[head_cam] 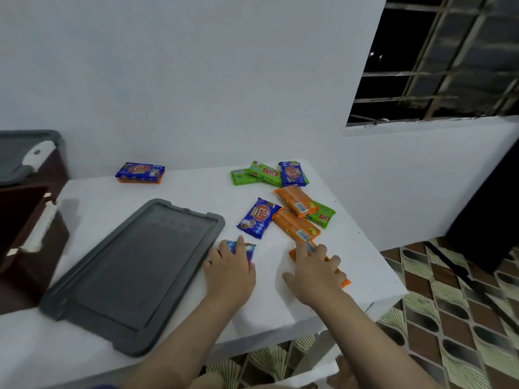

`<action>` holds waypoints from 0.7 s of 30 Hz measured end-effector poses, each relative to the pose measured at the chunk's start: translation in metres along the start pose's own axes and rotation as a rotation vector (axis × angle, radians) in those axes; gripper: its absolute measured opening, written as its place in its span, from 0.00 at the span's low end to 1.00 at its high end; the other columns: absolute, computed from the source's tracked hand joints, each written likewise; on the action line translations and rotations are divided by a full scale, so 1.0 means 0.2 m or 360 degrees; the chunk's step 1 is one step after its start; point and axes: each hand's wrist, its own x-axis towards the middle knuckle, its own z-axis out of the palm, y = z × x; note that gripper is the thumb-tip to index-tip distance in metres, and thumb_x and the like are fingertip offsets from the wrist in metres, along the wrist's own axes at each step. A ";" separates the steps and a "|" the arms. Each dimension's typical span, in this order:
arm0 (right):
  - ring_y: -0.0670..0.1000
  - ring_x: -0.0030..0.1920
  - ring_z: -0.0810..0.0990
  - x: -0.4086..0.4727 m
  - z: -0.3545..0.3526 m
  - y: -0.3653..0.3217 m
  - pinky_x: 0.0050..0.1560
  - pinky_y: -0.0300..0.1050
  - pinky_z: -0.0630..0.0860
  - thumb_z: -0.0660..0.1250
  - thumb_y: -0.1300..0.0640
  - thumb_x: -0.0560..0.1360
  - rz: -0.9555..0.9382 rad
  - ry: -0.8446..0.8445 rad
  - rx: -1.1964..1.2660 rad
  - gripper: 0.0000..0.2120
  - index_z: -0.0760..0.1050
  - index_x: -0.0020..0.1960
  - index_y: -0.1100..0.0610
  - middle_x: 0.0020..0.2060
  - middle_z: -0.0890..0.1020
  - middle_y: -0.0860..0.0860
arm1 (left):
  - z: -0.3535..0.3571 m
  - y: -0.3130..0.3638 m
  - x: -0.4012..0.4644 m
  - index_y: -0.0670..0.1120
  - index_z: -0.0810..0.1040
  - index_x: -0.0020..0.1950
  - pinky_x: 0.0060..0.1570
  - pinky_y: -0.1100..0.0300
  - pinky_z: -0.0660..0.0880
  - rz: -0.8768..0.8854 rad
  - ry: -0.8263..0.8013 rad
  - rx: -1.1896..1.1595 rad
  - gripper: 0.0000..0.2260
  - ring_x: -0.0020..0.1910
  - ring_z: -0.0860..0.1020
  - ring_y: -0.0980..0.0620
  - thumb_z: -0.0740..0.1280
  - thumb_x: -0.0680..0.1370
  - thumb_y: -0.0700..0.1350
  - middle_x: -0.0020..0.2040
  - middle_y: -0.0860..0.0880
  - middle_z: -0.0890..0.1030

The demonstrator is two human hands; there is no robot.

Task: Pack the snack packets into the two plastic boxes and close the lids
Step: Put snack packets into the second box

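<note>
Snack packets lie scattered on the white table. My left hand rests on a blue packet beside the grey lid, fingers curled over it. My right hand lies on an orange packet near the table's right edge, fingers spread over it. Another blue packet and two orange packets lie just beyond my hands. Green packets and a blue one sit at the far right. A blue packet on an orange one lies at the far left.
Two dark plastic boxes stand left of the table: a near, open one with a white latch and a far one covered by a grey lid. The wall runs behind the table. Patterned floor lies to the right.
</note>
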 end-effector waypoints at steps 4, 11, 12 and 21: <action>0.62 0.67 0.62 0.06 -0.03 0.05 0.65 0.58 0.65 0.64 0.49 0.77 0.0000 0.0001 -0.0097 0.38 0.43 0.77 0.45 0.68 0.62 0.60 | -0.08 -0.04 0.03 0.48 0.55 0.76 0.61 0.54 0.67 0.0046 0.0054 -0.0595 0.27 0.64 0.68 0.47 0.57 0.80 0.54 0.70 0.47 0.68; 0.60 0.60 0.74 0.01 -0.21 -0.05 0.55 0.52 0.78 0.63 0.47 0.78 -0.0198 -0.0146 0.0522 0.33 0.47 0.75 0.42 0.67 0.64 0.58 | -0.24 -0.06 -0.02 0.52 0.59 0.75 0.59 0.57 0.69 0.0199 0.0304 -0.1134 0.23 0.62 0.68 0.52 0.58 0.80 0.54 0.67 0.52 0.70; 0.60 0.60 0.74 -0.01 -0.24 -0.10 0.52 0.49 0.77 0.63 0.46 0.78 -0.0290 -0.0060 0.0612 0.32 0.47 0.75 0.42 0.68 0.63 0.58 | -0.27 -0.07 -0.02 0.52 0.59 0.75 0.60 0.57 0.69 0.0220 0.0383 -0.1129 0.24 0.63 0.68 0.53 0.58 0.80 0.54 0.68 0.52 0.69; 0.45 0.51 0.72 -0.19 -0.34 -0.55 0.45 0.39 0.70 0.64 0.45 0.77 -0.1001 0.0549 0.1314 0.24 0.57 0.69 0.39 0.59 0.70 0.50 | -0.59 -0.39 -0.05 0.57 0.57 0.74 0.53 0.73 0.64 0.0248 0.0817 -0.1172 0.24 0.62 0.66 0.59 0.57 0.78 0.58 0.67 0.57 0.66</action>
